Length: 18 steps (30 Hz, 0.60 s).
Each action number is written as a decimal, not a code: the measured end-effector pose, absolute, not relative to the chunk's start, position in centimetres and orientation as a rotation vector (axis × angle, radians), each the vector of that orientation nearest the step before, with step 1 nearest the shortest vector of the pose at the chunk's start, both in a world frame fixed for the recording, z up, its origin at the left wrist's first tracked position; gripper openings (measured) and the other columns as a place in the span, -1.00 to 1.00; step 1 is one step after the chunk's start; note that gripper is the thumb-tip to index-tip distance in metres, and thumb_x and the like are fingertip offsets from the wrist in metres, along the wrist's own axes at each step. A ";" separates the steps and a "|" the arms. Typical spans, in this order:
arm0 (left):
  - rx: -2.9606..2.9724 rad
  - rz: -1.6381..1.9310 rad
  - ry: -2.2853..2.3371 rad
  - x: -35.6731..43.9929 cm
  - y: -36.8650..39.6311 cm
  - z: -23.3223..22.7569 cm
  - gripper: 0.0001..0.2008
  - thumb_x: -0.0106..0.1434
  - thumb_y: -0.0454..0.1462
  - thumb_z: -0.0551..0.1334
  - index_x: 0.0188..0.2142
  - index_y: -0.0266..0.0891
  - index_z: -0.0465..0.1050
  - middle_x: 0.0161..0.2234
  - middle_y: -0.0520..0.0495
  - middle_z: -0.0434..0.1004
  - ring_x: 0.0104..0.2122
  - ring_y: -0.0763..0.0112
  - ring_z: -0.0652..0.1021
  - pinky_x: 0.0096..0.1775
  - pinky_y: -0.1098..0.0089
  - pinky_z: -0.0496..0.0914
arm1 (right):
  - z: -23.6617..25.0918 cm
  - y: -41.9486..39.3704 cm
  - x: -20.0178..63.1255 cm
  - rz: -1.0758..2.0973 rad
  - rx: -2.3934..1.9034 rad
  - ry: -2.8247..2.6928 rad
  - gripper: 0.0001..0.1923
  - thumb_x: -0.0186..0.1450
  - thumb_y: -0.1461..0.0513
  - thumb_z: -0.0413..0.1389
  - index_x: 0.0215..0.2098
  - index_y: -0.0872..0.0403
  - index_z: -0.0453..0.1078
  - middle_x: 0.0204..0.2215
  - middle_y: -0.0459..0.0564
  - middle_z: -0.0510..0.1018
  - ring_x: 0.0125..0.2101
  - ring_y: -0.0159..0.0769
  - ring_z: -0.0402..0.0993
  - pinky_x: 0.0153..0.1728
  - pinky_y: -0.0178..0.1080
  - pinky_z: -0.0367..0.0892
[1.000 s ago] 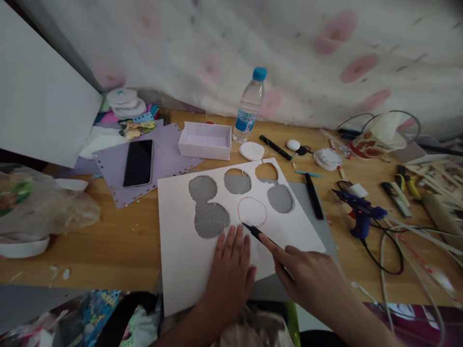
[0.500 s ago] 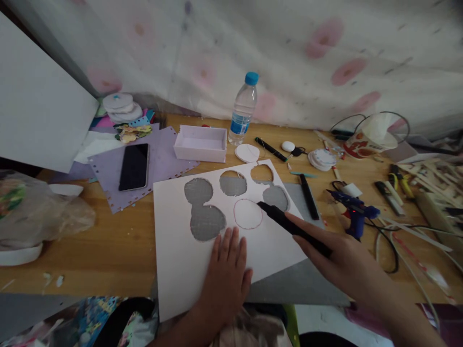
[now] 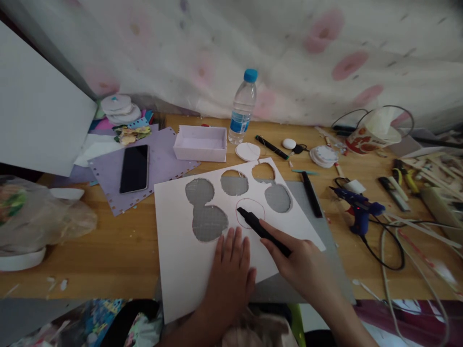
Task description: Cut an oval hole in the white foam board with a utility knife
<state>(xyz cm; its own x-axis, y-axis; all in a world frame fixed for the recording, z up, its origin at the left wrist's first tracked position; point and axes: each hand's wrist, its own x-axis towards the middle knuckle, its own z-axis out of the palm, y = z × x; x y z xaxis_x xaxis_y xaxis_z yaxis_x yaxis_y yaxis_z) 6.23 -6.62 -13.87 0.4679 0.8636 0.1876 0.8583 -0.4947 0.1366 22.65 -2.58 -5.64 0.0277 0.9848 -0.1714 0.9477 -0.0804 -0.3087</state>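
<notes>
A white foam board [image 3: 181, 270] lies at a slant on a grey cutting mat [image 3: 325, 270]. Several rough-edged round holes pierce the board, some running into each other. Between them a circle [image 3: 250, 213] is outlined in thin reddish line. My left hand [image 3: 231, 274] rests flat on the board below that circle, fingers stretched out. In my right hand [image 3: 300, 260] is a slim black craft knife [image 3: 265, 232], its tip over the left part of the outlined circle. Whether the tip touches the board, I cannot tell.
Behind the board stand a water bottle [image 3: 242, 108] and a small white box [image 3: 200, 143]. A phone [image 3: 134, 168] lies on purple paper to the left. On the right are a black pen-like piece [image 3: 311, 194], a blue glue gun [image 3: 358, 207], cables and pliers [image 3: 405, 176].
My right hand has moved left with the craft knife, taking its tip from the circle's right edge to its left part. My left hand stays flat on the board.
</notes>
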 end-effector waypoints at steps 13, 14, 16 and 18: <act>2.622 0.373 1.559 6.2 -6.6 -13.9 -0.43 0.40 -0.10 0.03 0.29 -0.39 0.16 0.36 -0.35 0.01 0.36 -0.02 0.05 0.26 0.00 0.09 | -4.6 -2.4 19.9 0.425 -2.204 -2.091 -0.57 0.33 0.17 0.03 0.15 -0.09 0.44 -0.51 0.01 0.68 -0.54 -0.08 0.62 -0.56 -0.25 0.33; 2.618 0.372 1.556 6.2 -6.6 -13.9 -0.43 0.40 -0.09 0.03 0.29 -0.39 0.16 0.36 -0.35 0.01 0.36 -0.02 0.05 0.26 -0.01 0.09 | -4.6 -2.4 19.8 0.433 -2.192 -2.091 -0.56 0.34 0.17 0.01 0.15 -0.07 0.43 -0.51 0.01 0.67 -0.55 -0.08 0.62 -0.57 -0.26 0.33; 2.614 0.372 1.547 6.2 -6.6 -13.9 -0.42 0.39 -0.09 0.04 0.29 -0.39 0.15 0.36 -0.35 0.01 0.36 -0.03 0.04 0.26 -0.01 0.09 | -4.5 -2.5 19.7 0.451 -2.169 -2.090 -0.55 0.34 0.17 -0.02 0.16 -0.05 0.43 -0.52 0.01 0.67 -0.56 -0.09 0.61 -0.58 -0.26 0.31; 2.610 0.370 1.544 6.1 -6.6 -13.9 -0.41 0.39 -0.09 0.04 0.30 -0.39 0.14 0.37 -0.35 0.00 0.36 -0.04 0.03 0.26 -0.01 0.09 | -4.4 -2.5 19.6 0.471 -2.160 -2.083 -0.54 0.34 0.18 -0.04 0.16 -0.04 0.43 -0.53 0.01 0.67 -0.57 -0.09 0.61 -0.59 -0.27 0.30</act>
